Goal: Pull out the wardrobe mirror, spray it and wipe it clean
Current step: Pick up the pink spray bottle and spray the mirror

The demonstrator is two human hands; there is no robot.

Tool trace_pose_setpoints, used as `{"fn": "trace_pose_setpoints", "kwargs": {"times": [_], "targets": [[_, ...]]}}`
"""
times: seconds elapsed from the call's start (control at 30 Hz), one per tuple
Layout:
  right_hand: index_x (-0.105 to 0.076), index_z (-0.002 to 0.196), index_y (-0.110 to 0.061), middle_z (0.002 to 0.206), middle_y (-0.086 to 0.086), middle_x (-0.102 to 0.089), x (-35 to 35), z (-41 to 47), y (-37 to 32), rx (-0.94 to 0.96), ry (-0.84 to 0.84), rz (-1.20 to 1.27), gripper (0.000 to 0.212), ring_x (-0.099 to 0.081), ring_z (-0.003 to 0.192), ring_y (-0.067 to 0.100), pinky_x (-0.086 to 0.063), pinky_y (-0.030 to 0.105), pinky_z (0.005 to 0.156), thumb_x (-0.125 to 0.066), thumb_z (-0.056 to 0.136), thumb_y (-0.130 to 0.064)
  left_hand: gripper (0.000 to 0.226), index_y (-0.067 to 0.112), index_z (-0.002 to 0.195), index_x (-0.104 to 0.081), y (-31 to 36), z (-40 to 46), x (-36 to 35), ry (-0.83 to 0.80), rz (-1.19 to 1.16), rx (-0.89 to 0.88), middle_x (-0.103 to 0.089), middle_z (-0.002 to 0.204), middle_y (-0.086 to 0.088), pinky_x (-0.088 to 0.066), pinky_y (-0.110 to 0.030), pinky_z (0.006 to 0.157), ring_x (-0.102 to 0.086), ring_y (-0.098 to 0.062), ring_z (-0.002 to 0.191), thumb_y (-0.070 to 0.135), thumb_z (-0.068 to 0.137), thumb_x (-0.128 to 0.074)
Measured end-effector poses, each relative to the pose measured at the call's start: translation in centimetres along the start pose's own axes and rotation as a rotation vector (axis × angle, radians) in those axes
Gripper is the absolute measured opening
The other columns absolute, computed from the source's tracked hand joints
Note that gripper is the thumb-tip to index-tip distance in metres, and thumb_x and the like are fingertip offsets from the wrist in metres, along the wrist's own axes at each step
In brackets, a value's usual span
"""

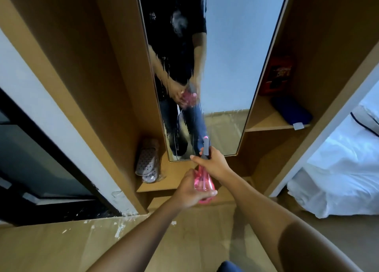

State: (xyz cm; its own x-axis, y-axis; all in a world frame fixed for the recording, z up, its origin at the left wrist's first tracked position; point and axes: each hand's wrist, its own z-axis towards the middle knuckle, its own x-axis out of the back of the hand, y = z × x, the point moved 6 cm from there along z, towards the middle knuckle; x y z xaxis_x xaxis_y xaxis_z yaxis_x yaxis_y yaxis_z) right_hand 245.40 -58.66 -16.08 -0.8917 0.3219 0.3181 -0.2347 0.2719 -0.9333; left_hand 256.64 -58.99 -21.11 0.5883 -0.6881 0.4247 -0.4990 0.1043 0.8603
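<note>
One tall mirror (pixel 225 56) fills my view from 12 o'clock down to centre, pulled out of the wardrobe (pixel 92 66), its glass streaked with running droplets. I judge it stiff, fragile and slick when wet, best held by its frame edge. Below it, toward 6 o'clock, the pink spray bottle (pixel 204 182) seems light; my left hand (pixel 190 191) cups its base while my right hand (pixel 215 163) grips the neck under the grey nozzle.
</note>
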Motion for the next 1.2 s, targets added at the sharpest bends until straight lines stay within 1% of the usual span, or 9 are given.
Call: {"fn": "trace_pose_setpoints", "kwargs": {"times": [0.1, 0.2, 0.27, 0.4, 0.57, 0.73, 0.9, 1.07, 1.2], "targets": [[-0.05, 0.089, -0.024, 0.08, -0.008, -0.056, 1.0, 0.4, 0.8, -0.006, 0.019, -0.013, 0.025, -0.055, 0.07, 0.004, -0.039, 0.014, 0.061, -0.074, 0.084, -0.03, 0.062, 0.028, 0.115, -0.04, 0.7, 0.4, -0.9, -0.012, 0.001, -0.011, -0.057, 0.109, 0.008, -0.049, -0.021, 0.086, -0.058, -0.006, 0.099, 0.029, 0.071, -0.084], [-0.051, 0.1, -0.02, 0.085, -0.008, -0.056, 1.9, 1.1, 1.6, -0.024, 0.022, -0.015, 0.031, -0.056, 0.075, 0.004, -0.039, 0.015, 0.062, -0.074, 0.083, -0.033, 0.062, 0.028, 0.116, -0.04, 1.1, 1.2, -1.5, -0.017, -0.012, -0.013, -0.057, 0.107, 0.008, -0.046, -0.015, 0.076, -0.057, -0.002, 0.095, 0.028, 0.072, -0.084], [-0.052, 0.102, -0.018, 0.087, -0.008, -0.056, 2.3, 1.8, 1.9, -0.026, 0.023, -0.033, 0.034, -0.056, 0.076, 0.005, -0.04, 0.017, 0.063, -0.074, 0.083, -0.034, 0.061, 0.028, 0.116, -0.041, 1.3, 1.9, -1.9, -0.016, -0.018, -0.015, -0.057, 0.107, 0.007, -0.048, -0.016, 0.079, -0.058, -0.003, 0.096, 0.028, 0.072, -0.084], [-0.055, 0.1, -0.015, 0.084, -0.006, -0.057, 2.9, 3.3, 2.4, -0.015, 0.022, -0.083, 0.035, -0.055, 0.074, 0.006, -0.039, 0.017, 0.062, -0.075, 0.081, -0.036, 0.07, 0.024, 0.123, -0.042, 1.1, 3.1, -2.2, 0.008, -0.013, 0.003, -0.059, 0.114, 0.005, -0.05, -0.031, 0.096, -0.059, -0.01, 0.106, 0.032, 0.069, -0.085], [-0.059, 0.098, -0.011, 0.083, -0.001, -0.061, 3.0, 4.7, 3.1, -0.008, -0.013, -0.097, 0.04, -0.06, 0.076, 0.013, -0.046, 0.02, 0.065, -0.077, 0.078, -0.04, 0.081, 0.025, 0.125, -0.041, 0.6, 4.5, -2.6, 0.05, -0.032, 0.047, -0.06, 0.115, 0.007, -0.051, -0.038, 0.098, -0.06, -0.011, 0.107, 0.038, 0.06, -0.088], [-0.058, 0.1, -0.012, 0.084, -0.002, -0.06, 4.0, 5.6, 3.6, -0.024, -0.018, -0.09, 0.041, -0.058, 0.076, 0.011, -0.046, 0.025, 0.067, -0.077, 0.078, -0.042, 0.081, 0.023, 0.125, -0.042, 1.3, 5.5, -3.2, 0.059, -0.041, 0.036, -0.059, 0.114, 0.007, -0.05, -0.036, 0.097, -0.06, -0.01, 0.107, 0.035, 0.061, -0.089], [-0.055, 0.099, -0.017, 0.083, -0.007, -0.057, 6.4, 5.4, 4.2, -0.049, 0.003, 0.006, 0.038, -0.055, 0.075, 0.008, -0.043, 0.02, 0.065, -0.079, 0.077, -0.037, 0.06, 0.03, 0.106, -0.044, 2.6, 6.6, -4.3, 0.03, -0.005, -0.007, -0.062, 0.104, 0.003, -0.053, -0.025, 0.086, -0.062, -0.009, 0.096, 0.021, 0.066, -0.088], [-0.055, 0.109, -0.015, 0.091, -0.004, -0.058, 8.0, 5.9, 4.8, -0.038, 0.013, -0.025, 0.045, -0.059, 0.086, 0.014, -0.046, 0.022, 0.071, -0.077, 0.078, -0.039, 0.056, 0.035, 0.101, -0.045, 3.8, 7.6, -5.5, 0.01, 0.003, -0.045, -0.063, 0.105, 0.003, -0.053, -0.031, 0.09, -0.063, -0.009, 0.096, 0.025, 0.067, -0.087], [-0.056, 0.109, -0.013, 0.097, 0.004, -0.061, 8.6, 6.3, 5.1, -0.042, 0.023, -0.019, 0.044, -0.061, 0.09, 0.02, -0.051, 0.031, 0.08, -0.077, 0.079, -0.038, 0.052, 0.036, 0.1, -0.047, 4.1, 8.3, -6.0, 0.008, 0.016, -0.049, -0.063, 0.1, 0.008, -0.048, -0.014, 0.077, -0.062, 0.0, 0.091, 0.022, 0.069, -0.086]]}}
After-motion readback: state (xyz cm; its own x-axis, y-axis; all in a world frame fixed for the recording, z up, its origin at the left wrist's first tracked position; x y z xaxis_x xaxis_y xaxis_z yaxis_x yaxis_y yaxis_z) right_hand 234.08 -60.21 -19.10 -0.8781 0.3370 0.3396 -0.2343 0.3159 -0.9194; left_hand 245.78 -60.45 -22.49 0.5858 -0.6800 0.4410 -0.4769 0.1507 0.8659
